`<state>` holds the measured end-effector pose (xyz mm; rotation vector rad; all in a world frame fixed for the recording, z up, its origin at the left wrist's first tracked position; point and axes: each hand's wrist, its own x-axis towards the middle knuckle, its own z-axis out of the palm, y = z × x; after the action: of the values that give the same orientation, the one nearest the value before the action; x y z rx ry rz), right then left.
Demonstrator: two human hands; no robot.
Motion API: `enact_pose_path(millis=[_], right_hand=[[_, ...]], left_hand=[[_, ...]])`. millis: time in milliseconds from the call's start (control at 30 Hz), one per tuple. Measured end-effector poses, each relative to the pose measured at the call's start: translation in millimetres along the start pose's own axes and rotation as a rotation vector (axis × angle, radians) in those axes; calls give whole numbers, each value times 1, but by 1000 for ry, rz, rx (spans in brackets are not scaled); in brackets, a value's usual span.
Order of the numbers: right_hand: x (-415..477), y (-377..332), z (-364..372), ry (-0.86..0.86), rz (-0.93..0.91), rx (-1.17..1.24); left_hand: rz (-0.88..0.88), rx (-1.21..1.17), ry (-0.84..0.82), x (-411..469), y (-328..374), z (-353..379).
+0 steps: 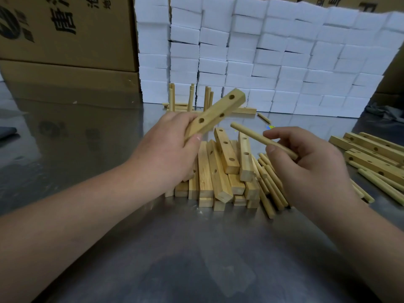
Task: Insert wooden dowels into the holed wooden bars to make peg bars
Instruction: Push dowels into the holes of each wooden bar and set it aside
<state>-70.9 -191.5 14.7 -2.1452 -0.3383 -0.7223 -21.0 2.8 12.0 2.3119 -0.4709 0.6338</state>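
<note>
The bare left forearm (76, 206) and bare right forearm (363, 232) reach in from the lower corners, converging. The left grip (166, 149), a bare hand with its back to the camera, clamps thumb and curled fingers round the near end of a pale square wooden bar with round holes (216, 114). The right grip (306, 165) pinches a pale round wooden dowel (262, 139) between thumb and forefinger, its other fingers loosely curled. The two grips are apart.
</note>
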Motion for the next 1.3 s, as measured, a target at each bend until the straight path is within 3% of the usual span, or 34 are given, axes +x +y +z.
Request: enact_pose_path(millis=[533,767,1033,1300], right_hand=[[0,4,-1,70,-96,-43],[3,8,0,91,-111,-86],[4,4,-4,42,-115,-55],[0,0,-3,1,-135,-18]], left_hand=[[-9,-16,-130,-3,-1,0],[95,18,-129,-7,4,-7],[40,-380,-212,-5,10,-6],[-67,-731,-436,-6,15,-14]])
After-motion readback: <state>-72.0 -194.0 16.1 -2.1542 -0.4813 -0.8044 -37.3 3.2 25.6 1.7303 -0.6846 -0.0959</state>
